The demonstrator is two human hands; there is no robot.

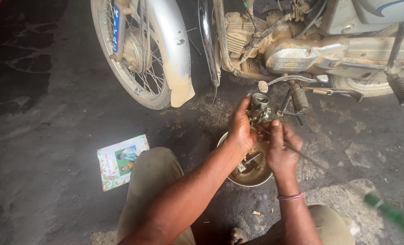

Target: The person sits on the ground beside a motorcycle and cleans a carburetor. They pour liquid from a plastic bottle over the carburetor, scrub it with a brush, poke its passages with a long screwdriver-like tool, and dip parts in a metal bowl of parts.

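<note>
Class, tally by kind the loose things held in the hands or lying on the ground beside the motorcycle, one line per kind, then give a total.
Carburetor, held in the left hand: 1
Screwdriver, held in the right hand: 1
Metal bowl with small parts: 1
Printed booklet: 1
Small ring on the ground: 1
Total: 5

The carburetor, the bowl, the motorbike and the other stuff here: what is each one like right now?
Carburetor: off the motorbike, held up over the bowl in the left hand.
Screwdriver: green handle, held in the right hand, tip against the carburetor.
Metal bowl: on the ground, small parts inside.
Motorbike: parked, dusty.
Front wheel: on the ground, mudguard muddy.
Booklet: lying flat, closed.
</note>
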